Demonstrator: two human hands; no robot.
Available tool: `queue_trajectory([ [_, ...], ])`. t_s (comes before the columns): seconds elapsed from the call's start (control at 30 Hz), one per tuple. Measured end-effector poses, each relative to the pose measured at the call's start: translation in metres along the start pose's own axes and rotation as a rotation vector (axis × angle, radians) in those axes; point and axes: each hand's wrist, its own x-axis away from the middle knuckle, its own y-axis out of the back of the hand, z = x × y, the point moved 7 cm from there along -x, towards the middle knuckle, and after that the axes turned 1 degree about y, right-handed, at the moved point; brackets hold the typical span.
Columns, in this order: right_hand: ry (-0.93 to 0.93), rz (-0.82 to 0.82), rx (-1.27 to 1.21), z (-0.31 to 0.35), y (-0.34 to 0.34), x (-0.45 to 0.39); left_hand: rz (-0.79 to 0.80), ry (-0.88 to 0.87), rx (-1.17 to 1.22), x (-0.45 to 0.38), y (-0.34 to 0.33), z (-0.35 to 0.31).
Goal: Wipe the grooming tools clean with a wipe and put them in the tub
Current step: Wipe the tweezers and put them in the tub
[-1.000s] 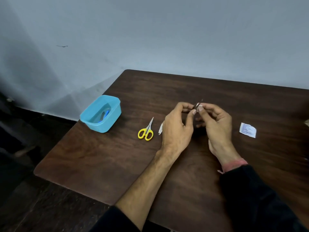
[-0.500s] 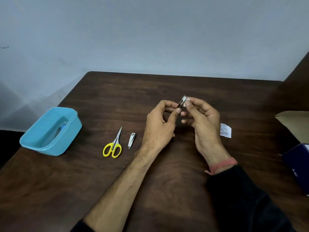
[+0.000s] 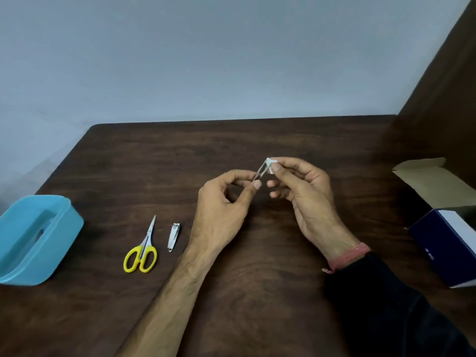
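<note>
Two bare hands meet above the middle of a dark wooden tabletop [image 3: 257, 140] that fills the lower part of the view, with a pale grey wall [image 3: 206, 52] behind its far edge. At the left edge sits a light blue plastic tub [image 3: 64, 235], open at the top; what lies inside it is too dim to make out. At the right edge stands an open cardboard box [image 3: 445, 235] with a dark blue side and a plain brown flap raised on its far side.

The left hand [image 3: 221, 215], its forearm bare, pinches the lower end of a slim metal pair of tweezers [image 3: 260, 172] between thumb and fingertips. The right hand [image 3: 306, 194], with a black sleeve and a red thread band at the wrist, pinches a small folded white wipe [image 3: 272, 164] around the upper tip of the tweezers. Both grips are clenched on what they hold, and the tool is held in the air, tilted up toward the right, well apart from the tub.

On the tabletop between the tub and the left forearm lie a small pair of scissors [image 3: 143, 249] with yellow handles, blades closed and pointing away, and just to their right a small silver nail clipper [image 3: 174, 237].
</note>
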Motion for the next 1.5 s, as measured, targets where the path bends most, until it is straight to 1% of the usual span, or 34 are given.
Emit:
queue_trajectory([
  [0.17, 0.003, 0.004, 0.034, -0.0005, -0.0028, -0.0001, -0.004, 0.002, 0.012, 0.0000, -0.0007, 0.0017],
  [0.43, -0.037, 0.007, -0.033, 0.0019, -0.0018, -0.0003, -0.005, 0.015, 0.012, -0.0012, -0.0020, 0.0059],
  [0.63, -0.021, 0.078, -0.003, 0.0003, -0.0060, -0.0018, -0.002, -0.008, 0.044, 0.0007, -0.0013, 0.0034],
  [0.9, -0.035, 0.065, 0.035, -0.0007, -0.0057, -0.0028, -0.001, -0.016, 0.008, -0.0009, -0.0025, 0.0056],
  [1.07, -0.040, -0.011, 0.065, -0.0026, -0.0016, -0.0048, 0.010, -0.032, -0.026, 0.0003, -0.0050, 0.0016],
  [1.23, -0.045, 0.035, 0.100, -0.0020, -0.0047, -0.0020, -0.010, -0.013, 0.017, 0.0013, -0.0013, 0.0033],
  [1.37, -0.053, 0.013, 0.080, -0.0005, -0.0019, -0.0024, -0.018, -0.012, 0.049, 0.0026, -0.0021, 0.0009],
  [1.5, -0.055, 0.053, 0.137, -0.0013, -0.0074, -0.0002, -0.039, -0.019, 0.058, 0.0018, 0.0009, 0.0006],
])
